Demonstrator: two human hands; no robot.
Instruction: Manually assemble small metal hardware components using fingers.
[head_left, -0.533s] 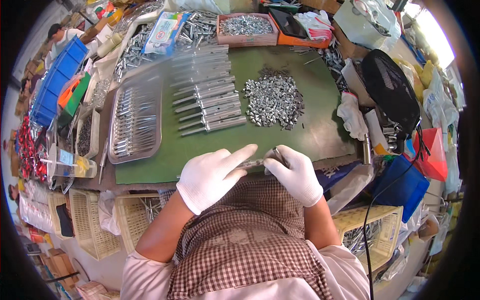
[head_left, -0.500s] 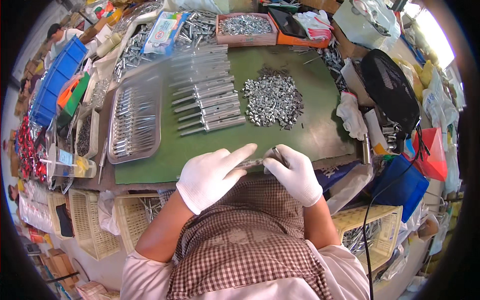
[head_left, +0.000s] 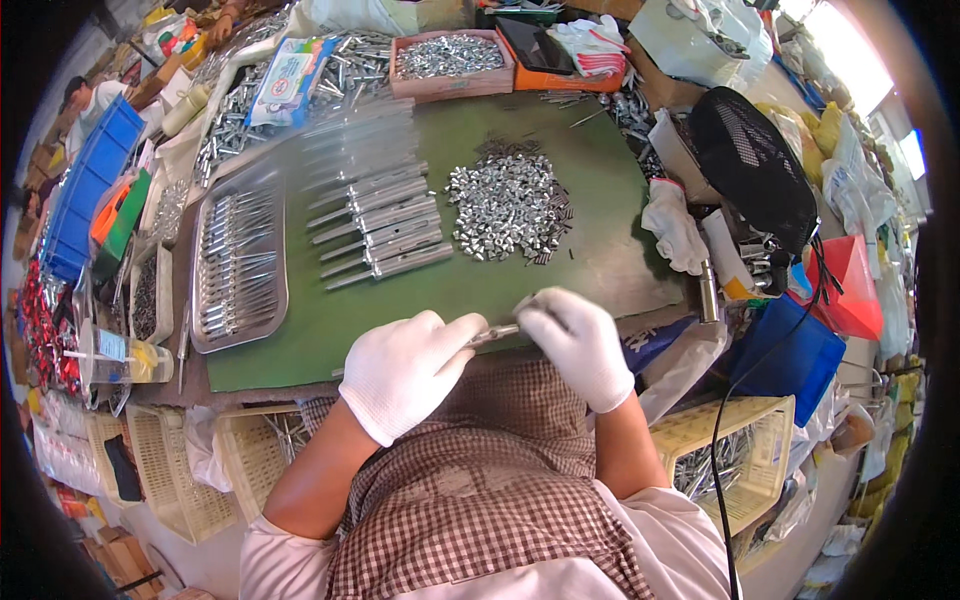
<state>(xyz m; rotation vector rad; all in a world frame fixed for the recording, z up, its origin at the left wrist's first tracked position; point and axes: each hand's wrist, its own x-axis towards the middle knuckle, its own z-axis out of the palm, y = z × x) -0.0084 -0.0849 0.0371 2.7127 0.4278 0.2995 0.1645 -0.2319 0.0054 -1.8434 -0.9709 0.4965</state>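
Note:
My left hand (head_left: 405,370), in a white knit glove, is closed around a slim silvery metal rod (head_left: 495,333) just above the near edge of the green mat (head_left: 290,355). The rod's far end points right, toward my right hand (head_left: 580,345), also gloved. Its fingers are bent and pinched at that end, with a small dark piece (head_left: 525,303) partly showing at the fingertips; its kind is unclear. Beyond my hands, several similar metal rods (head_left: 385,235) lie in a row. To their right is a pile of small silvery metal sleeves (head_left: 510,205) with dark pins (head_left: 565,205) scattered around it.
A clear plastic tray (head_left: 284,300) of thin metal parts sits left of the row. At the back stand a pink box (head_left: 450,87) of small parts and an orange box (head_left: 570,82). A black mesh bag (head_left: 755,165) is at right, with a cable hanging down.
The whole view has shifted slightly left and turned. My right hand has rotated over the rod's end, and the dark piece at its fingers shows less. My left hand keeps its hold.

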